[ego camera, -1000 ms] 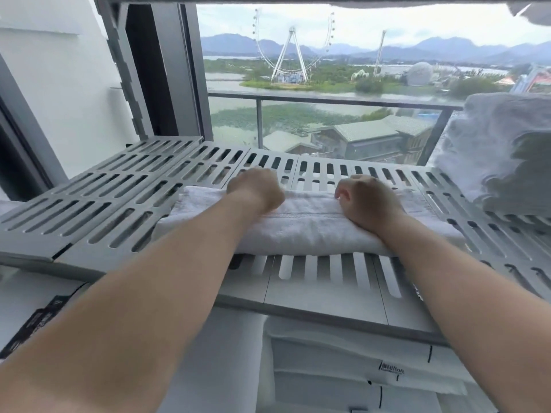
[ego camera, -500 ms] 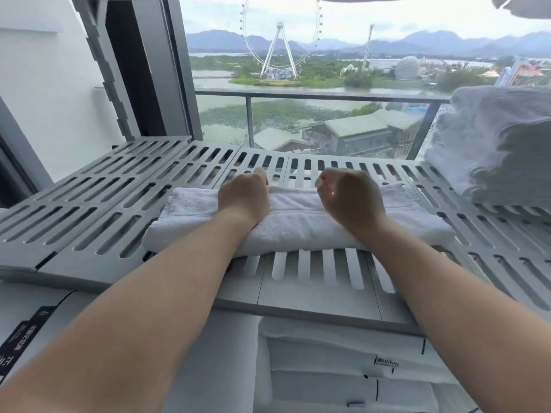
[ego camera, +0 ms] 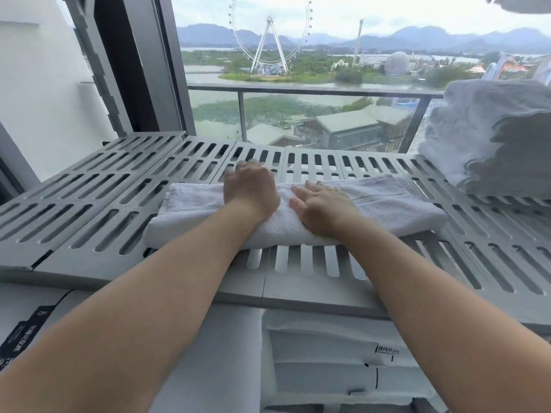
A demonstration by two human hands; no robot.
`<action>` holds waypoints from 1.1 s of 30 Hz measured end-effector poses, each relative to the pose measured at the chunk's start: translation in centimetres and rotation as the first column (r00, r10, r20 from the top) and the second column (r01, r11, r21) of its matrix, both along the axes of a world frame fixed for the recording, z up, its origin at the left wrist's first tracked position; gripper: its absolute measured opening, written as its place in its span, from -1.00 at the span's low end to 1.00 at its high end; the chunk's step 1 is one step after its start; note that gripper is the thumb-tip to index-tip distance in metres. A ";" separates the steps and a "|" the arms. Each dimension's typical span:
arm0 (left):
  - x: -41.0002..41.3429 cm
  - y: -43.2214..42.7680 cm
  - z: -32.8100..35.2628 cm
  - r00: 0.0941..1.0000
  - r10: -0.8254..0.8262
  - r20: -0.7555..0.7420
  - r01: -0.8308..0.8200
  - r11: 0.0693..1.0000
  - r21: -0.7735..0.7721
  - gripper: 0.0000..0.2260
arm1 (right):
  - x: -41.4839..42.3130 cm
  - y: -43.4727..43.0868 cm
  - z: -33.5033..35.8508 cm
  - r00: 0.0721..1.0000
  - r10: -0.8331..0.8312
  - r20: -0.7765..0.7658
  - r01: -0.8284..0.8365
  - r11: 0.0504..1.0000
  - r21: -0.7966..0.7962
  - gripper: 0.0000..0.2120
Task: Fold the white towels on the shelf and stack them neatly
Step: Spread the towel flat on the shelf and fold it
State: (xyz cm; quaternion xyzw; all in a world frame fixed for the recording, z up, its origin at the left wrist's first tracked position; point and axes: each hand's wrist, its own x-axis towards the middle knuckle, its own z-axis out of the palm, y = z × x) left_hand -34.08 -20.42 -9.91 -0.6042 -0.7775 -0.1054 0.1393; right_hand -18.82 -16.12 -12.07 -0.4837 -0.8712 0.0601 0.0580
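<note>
A white towel (ego camera: 384, 204) folded into a long strip lies across the grey slatted shelf (ego camera: 98, 210). My left hand (ego camera: 250, 187) sits on the strip's middle, with its fingers curled down over the far edge. Just to its right, my right hand (ego camera: 320, 202) lies flat on the towel, fingers straight and pointing away from me. A stack of folded white towels (ego camera: 492, 135) stands on the shelf at the far right.
Behind the shelf is a window with a balcony railing (ego camera: 298, 90). A white wall and a dark window frame (ego camera: 125, 64) close the left side. Below the shelf's front edge lie white linens with a printed label (ego camera: 387, 350).
Both hands were fists at the towel's far edge. My right hand has since flattened onto the towel. The two hands have drawn closer together at the strip's middle.
</note>
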 end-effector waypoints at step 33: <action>9.2 1.0 -0.3 0.984 -0.040 0.176 0.110 0.905 -0.412 -0.31 | 16.8 4.3 0.6 0.805 -0.591 -0.052 0.591 0.791 0.155 -0.24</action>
